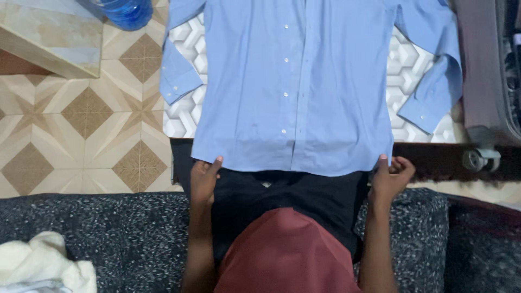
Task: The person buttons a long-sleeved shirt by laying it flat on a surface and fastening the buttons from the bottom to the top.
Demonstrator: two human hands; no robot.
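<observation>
Left hand [204,179] and right hand [389,176] reaching forward, each grip pinching a bottom corner of the blue shirt [293,81]. Lying flat on the patterned surface [182,116], buttons up, collar pointing away, hem at the near edge.

Shirt [296,81] collar runs off the top edge; left fingers [209,172] tucked under the hem; bottle [126,11] and towel [43,266] cut by frame edges.

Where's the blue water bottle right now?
In the head view the blue water bottle is at the top left on the tiled floor, cut off by the frame, just left of the light blue shirt.
</observation>
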